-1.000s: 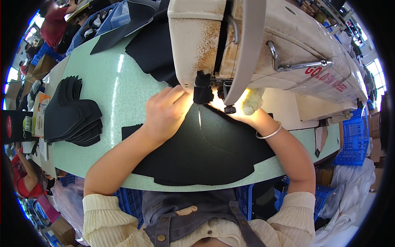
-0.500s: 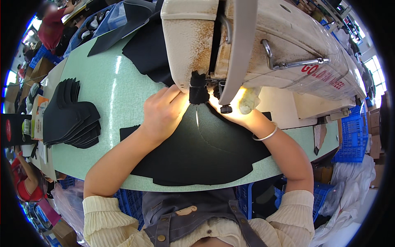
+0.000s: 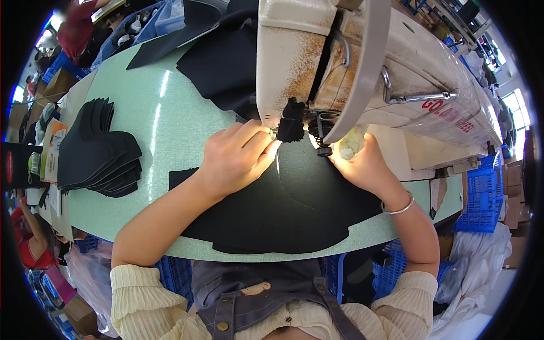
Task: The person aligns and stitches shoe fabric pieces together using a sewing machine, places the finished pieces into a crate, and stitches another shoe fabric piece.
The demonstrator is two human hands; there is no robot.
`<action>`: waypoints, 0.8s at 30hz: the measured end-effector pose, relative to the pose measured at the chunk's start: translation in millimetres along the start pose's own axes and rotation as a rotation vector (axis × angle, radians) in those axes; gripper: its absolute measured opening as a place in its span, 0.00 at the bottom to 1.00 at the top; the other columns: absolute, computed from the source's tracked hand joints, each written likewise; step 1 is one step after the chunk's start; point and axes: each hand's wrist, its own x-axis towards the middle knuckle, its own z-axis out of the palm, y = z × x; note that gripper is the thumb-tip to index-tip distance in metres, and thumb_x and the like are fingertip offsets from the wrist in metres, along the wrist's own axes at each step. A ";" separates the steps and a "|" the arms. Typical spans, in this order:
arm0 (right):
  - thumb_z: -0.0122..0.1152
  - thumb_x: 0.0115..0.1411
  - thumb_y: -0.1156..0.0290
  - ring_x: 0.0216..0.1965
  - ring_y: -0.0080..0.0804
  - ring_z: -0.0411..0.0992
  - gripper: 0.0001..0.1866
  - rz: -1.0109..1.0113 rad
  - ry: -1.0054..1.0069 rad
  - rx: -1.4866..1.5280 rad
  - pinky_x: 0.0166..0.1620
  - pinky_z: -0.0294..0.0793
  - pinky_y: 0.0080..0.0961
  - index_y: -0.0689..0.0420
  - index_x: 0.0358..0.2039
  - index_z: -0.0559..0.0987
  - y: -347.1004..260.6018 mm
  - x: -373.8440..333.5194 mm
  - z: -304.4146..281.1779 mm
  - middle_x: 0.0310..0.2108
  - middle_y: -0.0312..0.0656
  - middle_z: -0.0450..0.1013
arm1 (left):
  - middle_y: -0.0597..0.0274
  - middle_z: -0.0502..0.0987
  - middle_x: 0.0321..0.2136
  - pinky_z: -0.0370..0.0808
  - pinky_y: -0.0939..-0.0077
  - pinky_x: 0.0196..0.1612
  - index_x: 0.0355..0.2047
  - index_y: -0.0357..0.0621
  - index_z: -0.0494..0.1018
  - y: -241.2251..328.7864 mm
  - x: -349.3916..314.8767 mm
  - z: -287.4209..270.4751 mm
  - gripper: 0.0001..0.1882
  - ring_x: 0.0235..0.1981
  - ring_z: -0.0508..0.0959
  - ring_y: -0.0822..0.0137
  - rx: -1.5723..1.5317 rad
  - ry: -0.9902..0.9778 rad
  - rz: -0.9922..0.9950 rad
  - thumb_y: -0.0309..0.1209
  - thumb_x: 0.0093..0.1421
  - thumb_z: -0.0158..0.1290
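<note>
A large piece of black fabric (image 3: pixel 283 209) lies on the pale green table (image 3: pixel 147 130) under the head of a cream sewing machine (image 3: pixel 362 73). My left hand (image 3: pixel 238 158) rests on the fabric with its fingers curled, pressing it down just left of the needle area. My right hand (image 3: pixel 365 167) lies flat on the fabric to the right of the needle, under the machine's lamp. A silver bangle (image 3: pixel 399 207) circles my right wrist. The presser foot is partly hidden by a black scrap on the machine.
A fanned stack of cut black pieces (image 3: pixel 99 150) sits at the table's left. More dark fabric (image 3: pixel 221 56) lies behind the machine. Blue crates (image 3: pixel 481 198) stand at the right, and another person in red (image 3: pixel 76 31) is at the far left.
The view has shifted slightly nearer to the machine. Both hands stay on the fabric beside the needle, edged a little toward it.
</note>
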 end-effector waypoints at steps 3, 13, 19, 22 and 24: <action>0.62 0.53 0.75 0.21 0.33 0.74 0.04 -0.056 0.036 -0.013 0.27 0.70 0.28 0.62 0.25 0.78 7.3 -3.8 -5.6 0.20 0.43 0.74 | 0.69 0.74 0.31 0.69 0.78 0.22 0.31 0.43 0.75 0.6 -0.5 -2.9 0.12 0.23 0.71 0.72 0.056 -0.097 -0.067 0.30 0.46 0.62; 0.65 0.51 0.71 0.34 0.37 0.75 0.17 -0.296 0.096 -0.366 0.32 0.73 0.30 0.55 0.43 0.77 -45.8 -3.4 8.2 0.39 0.42 0.75 | 0.59 0.75 0.38 0.70 0.61 0.50 0.36 0.39 0.77 -1.9 2.1 -7.1 0.15 0.43 0.72 0.57 0.199 -0.180 0.085 0.30 0.47 0.62; 0.62 0.52 0.79 0.36 0.41 0.74 0.21 -0.405 0.141 -0.144 0.38 0.74 0.32 0.57 0.48 0.74 -19.7 18.3 43.0 0.38 0.44 0.74 | 0.53 0.73 0.40 0.65 0.59 0.58 0.35 0.30 0.74 -5.0 1.5 -5.8 0.14 0.48 0.70 0.56 0.101 -0.238 0.101 0.27 0.48 0.52; 0.61 0.52 0.81 0.36 0.40 0.74 0.20 -0.450 0.153 -0.113 0.40 0.74 0.32 0.58 0.47 0.73 -10.7 26.2 38.7 0.38 0.44 0.75 | 0.53 0.73 0.39 0.65 0.58 0.58 0.32 0.31 0.74 -6.2 0.7 -3.2 0.11 0.48 0.71 0.55 0.032 -0.247 0.091 0.26 0.50 0.52; 0.62 0.51 0.80 0.37 0.39 0.75 0.17 -0.460 0.096 -0.125 0.40 0.74 0.31 0.58 0.42 0.74 -12.3 25.4 35.1 0.40 0.42 0.75 | 0.56 0.74 0.40 0.65 0.56 0.59 0.38 0.35 0.74 -5.9 0.5 -5.3 0.15 0.47 0.72 0.54 0.012 -0.306 0.040 0.28 0.51 0.58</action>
